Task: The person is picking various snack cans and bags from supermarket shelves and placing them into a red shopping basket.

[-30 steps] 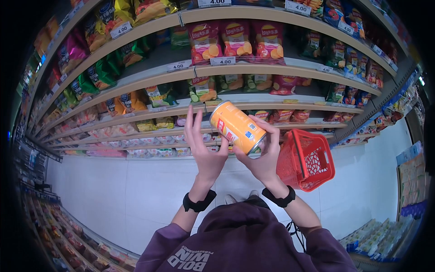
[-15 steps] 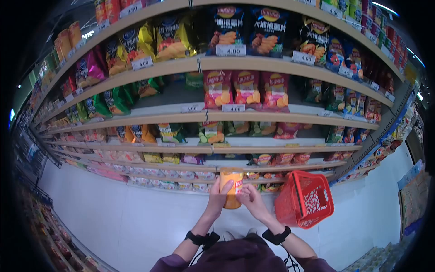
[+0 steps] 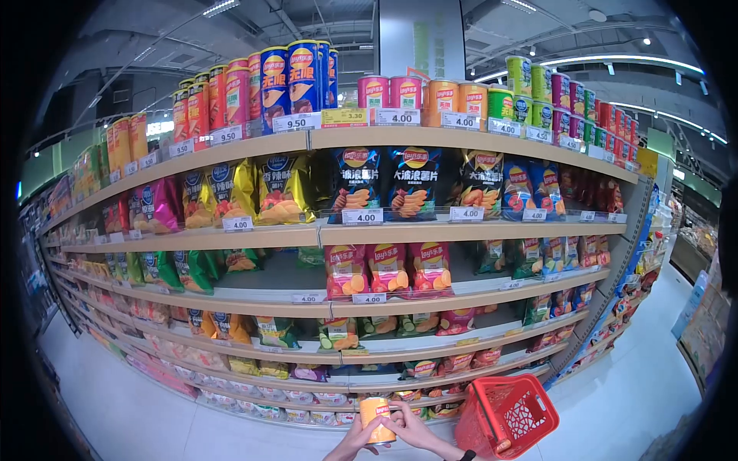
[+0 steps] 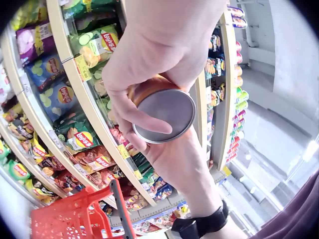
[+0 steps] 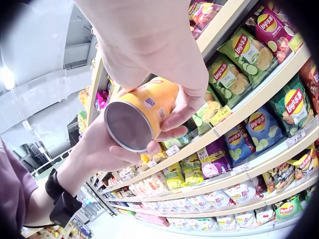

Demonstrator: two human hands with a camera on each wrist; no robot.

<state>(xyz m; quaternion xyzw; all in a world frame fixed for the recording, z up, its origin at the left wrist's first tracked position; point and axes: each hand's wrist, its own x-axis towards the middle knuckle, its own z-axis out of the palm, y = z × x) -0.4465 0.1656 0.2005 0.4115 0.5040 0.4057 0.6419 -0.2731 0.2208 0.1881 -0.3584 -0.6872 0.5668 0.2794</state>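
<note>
An orange chip can point(image 3: 376, 420) is held upright between both hands, low in the head view. My left hand point(image 3: 358, 440) grips its left side with the thumb across the front. My right hand point(image 3: 410, 428) holds the right side with curled fingers. In the left wrist view the can's metal bottom point(image 4: 166, 115) faces the camera, one finger lying across it. The right wrist view also shows the metal bottom point(image 5: 128, 126), with fingers of both hands round the orange side.
A red basket point(image 3: 530, 419) stands on the floor at the right. Curved shelves point(image 3: 400, 230) of chip bags fill the front. Several chip cans point(image 3: 304, 77) line the top shelf, with more orange cans point(image 3: 443, 98) near its middle.
The head view has tilted up to show the top shelf and ceiling. The can has gone from slanted to upright, and both hands have closed round it, now lower in view.
</note>
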